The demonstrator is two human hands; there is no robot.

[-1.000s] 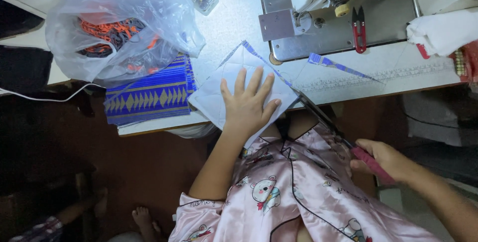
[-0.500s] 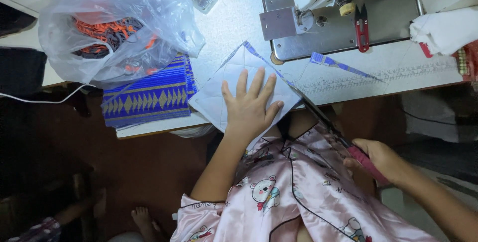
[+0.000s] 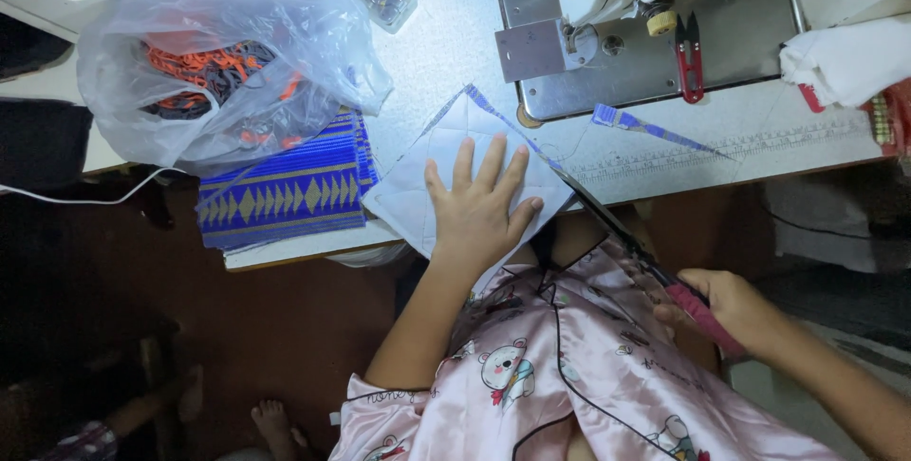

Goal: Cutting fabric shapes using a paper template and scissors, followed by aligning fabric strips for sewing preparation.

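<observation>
Here, nearest first:
Right hand: the right hand (image 3: 726,311) is clenched around the red handles of the scissors (image 3: 634,250), low by the lap, blades reaching up to the table edge.
Left hand: the left hand (image 3: 479,205) lies flat with fingers spread on the white quilted fabric square (image 3: 446,153), grasping nothing, only pressing.
Fabric: the square overhangs the sewing table (image 3: 427,53) at its near corner, blue patterned edging along its upper right side.
Risk: the blade tips sit just beside the fingertips; a drifting cut could likely nick them or bite into the edging.
Slip: the overhanging corner could slide if the pressing palm lifts.
Beside: the stack of blue patterned pieces (image 3: 285,195) touches the square, under a plastic bag of orange straps (image 3: 218,63).
Far: the sewing machine (image 3: 645,15) with red thread snips (image 3: 690,58) crowds the cutting line; a trimmed blue strip (image 3: 655,129) lies loose.
</observation>
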